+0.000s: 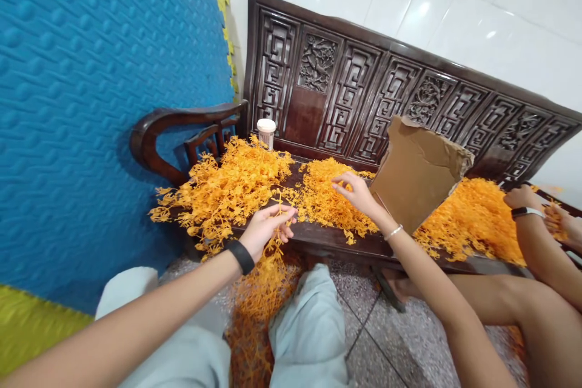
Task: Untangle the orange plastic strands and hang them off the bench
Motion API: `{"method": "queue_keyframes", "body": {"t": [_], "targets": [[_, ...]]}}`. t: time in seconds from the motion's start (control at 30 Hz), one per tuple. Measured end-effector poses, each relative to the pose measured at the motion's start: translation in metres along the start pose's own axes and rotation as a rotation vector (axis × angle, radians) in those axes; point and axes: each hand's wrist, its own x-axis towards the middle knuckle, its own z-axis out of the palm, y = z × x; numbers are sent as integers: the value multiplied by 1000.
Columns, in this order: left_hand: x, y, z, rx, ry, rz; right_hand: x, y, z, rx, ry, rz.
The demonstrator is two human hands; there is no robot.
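The fingers (286,216) of the left hand (264,227) are closed in a pinch, and what they grasp is an orange stem (280,201), right there above the front edge of the desk, towards its left end! The stem stands up past the fingertips, and more orange sprigs (273,251) dangle beneath the palm. A black wristband (240,256) sits on that wrist.

Over to the right hand (361,194): released, its fingers loosely curved, poised over the middle orange pile (322,188); whether they brush it, one cannot tell. A pale bracelet (393,232) rings the wrist.

And look at the dark wooden desk (327,233)! The left orange pile (227,188) crowds its left end and spills over the front left corner, just beside the curved armrest (159,127). Behind that heap, near the back left corner, a white lidded tub (267,127) stands upright. The middle pile reaches the front edge, and to its right a piece of cardboard (418,170) leans tilted, close to the carved back (309,115). Beyond it the right orange pile (477,218) stretches along towards the right end, where a co-worker's hands (522,197) are at the orange pieces. Down below the front edge, between the person's knees, there's another orange heap (254,309)!
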Motion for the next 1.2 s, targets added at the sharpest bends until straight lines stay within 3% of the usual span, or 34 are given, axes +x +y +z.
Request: {"method": "queue_keyframes", "body": {"t": [0.13,0.23,0.37,0.47,0.6,0.83,1.07,1.2], "targets": [[0,0,3,-5,36,-41,-29,-70,24,180,-243,-130],[-1,2,5,-46,-50,-30,-43,-88,37,183,-299,-113],[0,6,4,-109,-123,20,-49,-78,34,308,-198,-70],[0,9,2,-224,-125,-38,-51,-69,24,355,-146,-82],[-2,13,2,-341,-168,-135,-53,-69,20,350,-235,-69],[-2,13,4,-319,-180,-90,-48,-78,21,428,-317,-65],[-1,17,-4,-154,-67,-65,-48,-58,15,616,-252,197],[-2,18,-9,-152,-32,-133,-45,-31,25,687,-119,429]]}}
